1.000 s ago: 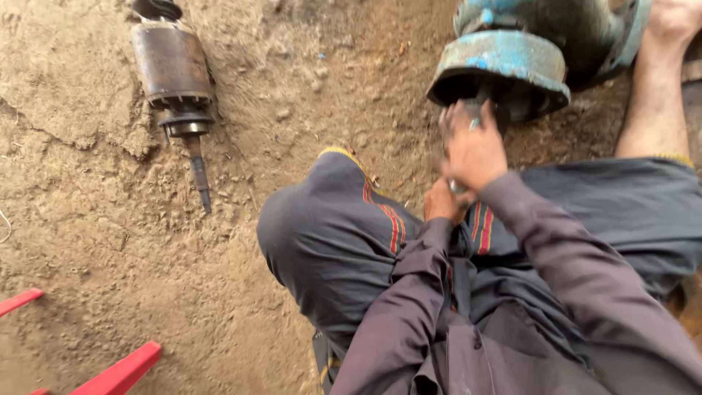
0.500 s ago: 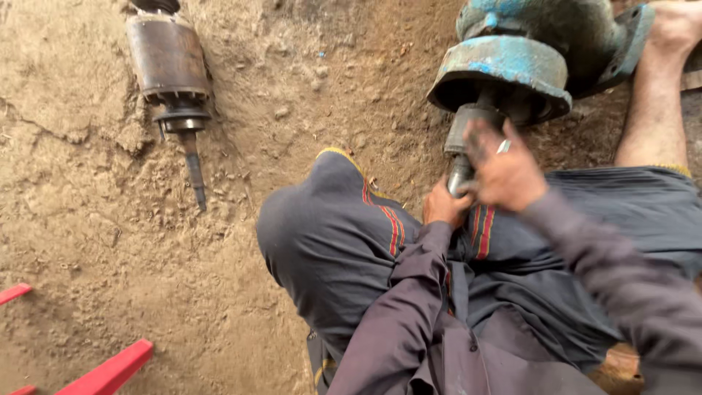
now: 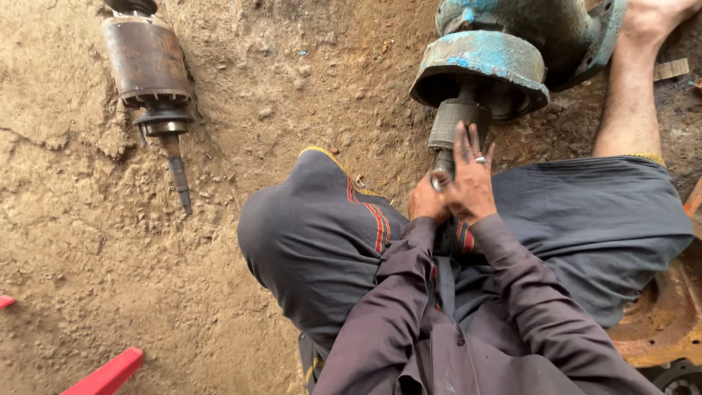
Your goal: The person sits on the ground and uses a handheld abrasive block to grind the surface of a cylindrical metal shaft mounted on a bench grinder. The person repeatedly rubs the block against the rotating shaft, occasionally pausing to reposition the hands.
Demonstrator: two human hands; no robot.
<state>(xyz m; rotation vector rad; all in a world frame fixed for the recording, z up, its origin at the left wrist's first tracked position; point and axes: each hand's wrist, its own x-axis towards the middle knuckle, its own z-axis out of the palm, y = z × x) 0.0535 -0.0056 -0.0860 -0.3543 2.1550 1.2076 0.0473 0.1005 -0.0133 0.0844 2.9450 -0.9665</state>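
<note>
I see my right hand [image 3: 470, 183] laid flat on the grey shaft [image 3: 455, 128] under the blue housing [image 3: 482, 58], my left hand [image 3: 426, 201] gripping its tip.

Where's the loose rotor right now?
Head view, upper left: the rusty rotor lies on the dirt ground, shaft pointing toward the camera, well left of both hands and the blue pump housing.

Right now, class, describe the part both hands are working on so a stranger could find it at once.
Find the big blue pump housing at top right. From its underside a grey shaft sticks out toward the person, right hand and left hand on it. The rusty rotor lies apart, untouched.
</note>
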